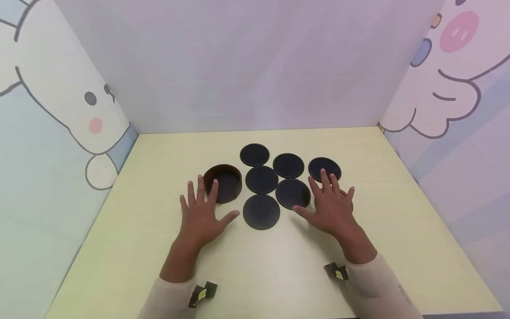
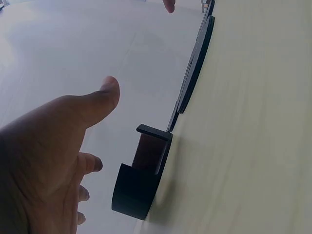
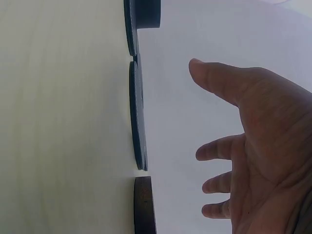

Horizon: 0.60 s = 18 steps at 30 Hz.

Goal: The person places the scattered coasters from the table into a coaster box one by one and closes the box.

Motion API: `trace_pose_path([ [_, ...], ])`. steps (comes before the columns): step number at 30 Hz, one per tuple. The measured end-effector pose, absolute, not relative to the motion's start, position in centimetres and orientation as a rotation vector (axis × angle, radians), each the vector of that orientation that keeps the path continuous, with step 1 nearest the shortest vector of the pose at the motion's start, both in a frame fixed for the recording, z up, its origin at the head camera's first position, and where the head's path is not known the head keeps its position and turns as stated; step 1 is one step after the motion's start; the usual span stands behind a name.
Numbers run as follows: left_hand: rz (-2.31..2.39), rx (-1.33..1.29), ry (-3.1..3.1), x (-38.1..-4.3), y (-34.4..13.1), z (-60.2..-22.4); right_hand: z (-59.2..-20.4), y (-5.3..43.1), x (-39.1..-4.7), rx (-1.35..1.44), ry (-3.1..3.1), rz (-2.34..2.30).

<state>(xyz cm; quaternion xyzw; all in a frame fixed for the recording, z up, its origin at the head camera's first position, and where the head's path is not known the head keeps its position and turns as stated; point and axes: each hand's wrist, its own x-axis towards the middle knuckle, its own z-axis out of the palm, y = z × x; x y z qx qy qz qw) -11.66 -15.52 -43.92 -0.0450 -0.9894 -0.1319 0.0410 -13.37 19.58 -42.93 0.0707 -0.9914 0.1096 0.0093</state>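
Observation:
Several black round coasters lie flat on the table, grouped between the hands. A dark round coaster holder stands at the group's left; the left wrist view shows a cut-out in the wall of this holder. My left hand hovers over the holder's near left side, fingers spread, holding nothing. My right hand hovers at the group's right with spread fingers, also holding nothing. Beneath it is a brown-rimmed round piece, mostly hidden by the hand. A low dark side of this piece shows in the right wrist view.
The pale wooden table meets a plain light wall at the back. Side walls with cartoon animals stand to the left and right. The table's front edge runs near my sleeves.

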Motion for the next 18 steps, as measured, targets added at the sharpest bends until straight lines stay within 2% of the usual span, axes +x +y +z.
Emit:
trace_pose_path([
  [10, -0.442, -0.133, -3.02, -11.8, -15.7, -44.0, -43.1, 19.3, -13.5, 0.273, -3.046, 0.366],
  [18, -0.795, -0.087, -2.955, -12.7, -16.5, -45.0, -43.6, 18.5, -13.3, 0.381, -3.061, 0.45],
])
